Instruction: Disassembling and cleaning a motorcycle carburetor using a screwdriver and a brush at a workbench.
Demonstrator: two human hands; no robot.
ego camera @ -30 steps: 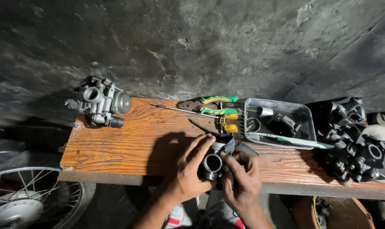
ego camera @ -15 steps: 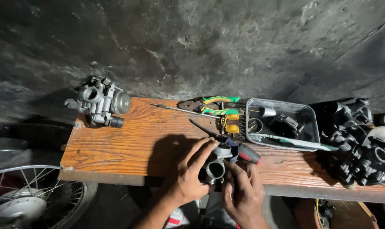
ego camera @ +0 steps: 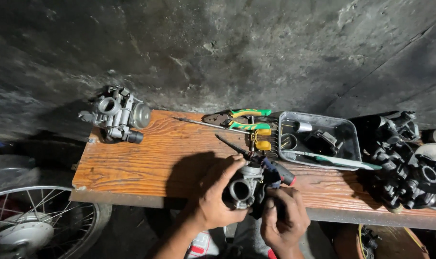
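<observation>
At the table's (ego camera: 131, 168) near edge, the left hand (ego camera: 217, 204) wraps around a small carburetor (ego camera: 243, 187), its round mouth facing the camera. The right hand (ego camera: 284, 218), at four o'clock, is closed on its dark side. Best to keep it steadied over the wood. At ten o'clock, well apart, sits a second carburetor (ego camera: 117, 115); at one o'clock, pliers (ego camera: 244, 120) and a metal tray (ego camera: 319, 139).

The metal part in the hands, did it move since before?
Barely. Both hands, left hand and right hand, still grip the metal carburetor, now slightly lower over the bench edge. The other carburetor, pliers and tray stayed put.
</observation>
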